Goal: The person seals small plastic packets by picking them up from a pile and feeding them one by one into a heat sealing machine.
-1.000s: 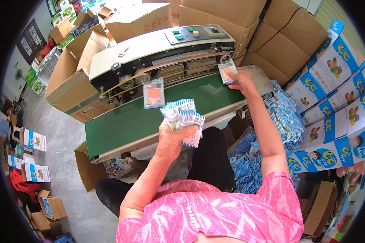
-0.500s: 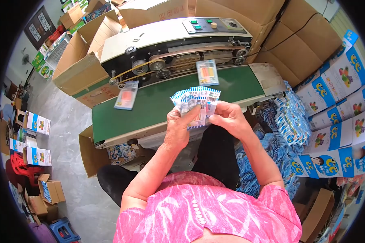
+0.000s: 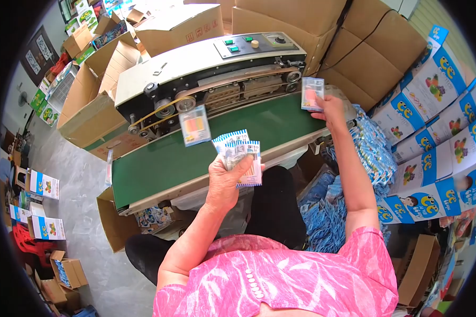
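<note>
My left hand (image 3: 228,180) is closed round a fanned stack of small plastic packets (image 3: 242,150) with blue-striped edges, held in front of the green belt. My right hand (image 3: 330,112) reaches to the right end of the belt. Its fingers pinch the lower edge of a single clear packet (image 3: 312,93) with pinkish contents, upright near the sealing machine (image 3: 211,68). Another clear packet (image 3: 194,126), with red, orange and yellow contents, stands by the machine's rollers. At the belt's left end, a further packet (image 3: 109,168) shows edge-on.
The green conveyor belt (image 3: 158,177) runs along the machine's front. Blue-and-white packets lie heaped (image 3: 373,153) beyond its right end, near printed display boxes (image 3: 433,142). Cardboard cartons (image 3: 84,121) stand behind and left. An open box (image 3: 116,211) sits under the belt's left end.
My right hand has left the stack and swung right, bringing a packet to the belt's right end. The packets on the belt have shifted left. My left hand still grips the stack.
</note>
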The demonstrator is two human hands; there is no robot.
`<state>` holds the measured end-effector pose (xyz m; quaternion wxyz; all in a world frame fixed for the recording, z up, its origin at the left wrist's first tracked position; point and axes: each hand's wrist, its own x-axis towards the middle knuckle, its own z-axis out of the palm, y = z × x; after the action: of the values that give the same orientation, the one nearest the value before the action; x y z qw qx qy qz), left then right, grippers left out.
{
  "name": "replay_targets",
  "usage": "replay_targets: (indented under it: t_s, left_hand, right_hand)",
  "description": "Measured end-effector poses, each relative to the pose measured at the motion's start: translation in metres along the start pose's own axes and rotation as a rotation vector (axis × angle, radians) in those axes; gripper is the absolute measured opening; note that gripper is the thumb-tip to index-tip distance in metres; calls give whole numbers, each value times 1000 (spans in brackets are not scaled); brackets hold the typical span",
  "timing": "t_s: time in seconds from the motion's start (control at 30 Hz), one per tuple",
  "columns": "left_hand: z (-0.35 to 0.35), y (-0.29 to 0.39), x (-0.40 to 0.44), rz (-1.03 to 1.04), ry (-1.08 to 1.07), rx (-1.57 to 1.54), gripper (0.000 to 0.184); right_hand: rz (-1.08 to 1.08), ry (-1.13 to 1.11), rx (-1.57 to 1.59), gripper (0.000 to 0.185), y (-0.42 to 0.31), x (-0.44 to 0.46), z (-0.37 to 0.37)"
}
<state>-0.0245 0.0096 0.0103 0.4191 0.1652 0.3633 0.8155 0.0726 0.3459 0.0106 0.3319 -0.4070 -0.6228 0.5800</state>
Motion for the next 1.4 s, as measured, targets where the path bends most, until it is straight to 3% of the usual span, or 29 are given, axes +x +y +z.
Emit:
replay_targets:
  t_s: [0.13, 0.3, 0.37, 0.43, 0.6, 0.67, 0.8, 1.03, 1.2, 1.3, 1.4]
  left_hand:
    - [1, 2, 2, 8, 6, 12, 21]
    - [-8, 0, 7, 87, 95, 52, 22]
    - [-7, -3, 10, 105, 96, 51, 22]
    - [-2, -8, 13, 146, 81, 51, 22]
    - [12, -12, 14, 163, 41, -73, 21]
    - [21, -2, 11, 87, 86, -67, 22]
    - [20, 0, 11, 6, 71, -67, 26]
    - [10, -7, 9, -59, 25, 70, 28]
    - [6, -4, 6, -38, -26, 81, 28]
    - [3, -4, 10, -17, 3, 16, 28]
    - [3, -6, 11, -18, 65, -60, 29]
  right_hand:
    - [-25, -156, -106, 20, -2, 5, 22]
    - [-601, 117, -640, 22, -5, -39, 46]
    - [-253, -496, -190, 23, -29, -114, 70]
    - [-633, -589, -155, 21, -22, -158, 93]
    - [-666, -370, -61, 12, -5, -177, 94]
    - [-232, -322, 230, 18, 4, -161, 76]
    - [-95, -16, 224, 28, -10, -89, 31]
    - [77, -160, -116, 32, -3, 14, 13]
    - [15, -288, -258, 31, -6, 8, 35]
    - [-488, 27, -648, 27, -11, -41, 47]
    - [-279, -604, -152, 21, -24, -128, 70]
